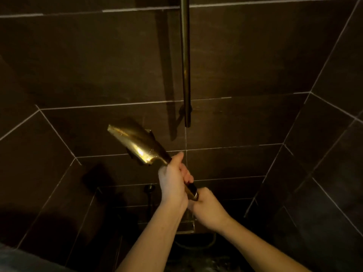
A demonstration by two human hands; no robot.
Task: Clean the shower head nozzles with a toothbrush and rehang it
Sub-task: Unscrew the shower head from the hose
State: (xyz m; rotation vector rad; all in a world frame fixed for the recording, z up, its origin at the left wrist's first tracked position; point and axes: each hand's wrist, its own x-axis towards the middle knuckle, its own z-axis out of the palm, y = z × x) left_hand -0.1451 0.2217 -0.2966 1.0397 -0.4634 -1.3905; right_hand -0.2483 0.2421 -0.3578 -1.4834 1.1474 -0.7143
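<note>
Although the light is dim, no brand, label or writing can be read anywhere on the fittings or tiles. A gold shower head (137, 144) is held up in front of the dark tiled wall (78, 65), tilted so its broad head points up and to the left while its handle (191, 190) slopes down to the right. Its smooth back faces the camera, so the nozzle side is hidden. The left hand (172, 183) is wrapped closed around the upper part of the handle, just below the head, with the thumb laid along the neck. The right hand (208, 207) is closed at the lower end of the handle, just beside a dark ring there; it seems to grip the hose joint, though the fingers hide the exact contact. The two hands are nearly touching.

Above and to the right of the shower head, a vertical rail (185, 61) runs down the wall and ends well apart from it. Lower down, behind the forearms, a small round wall fitting (149, 187) and a metal ledge (186, 226) sit in shadow. Pale grout lines cross the tiles.
</note>
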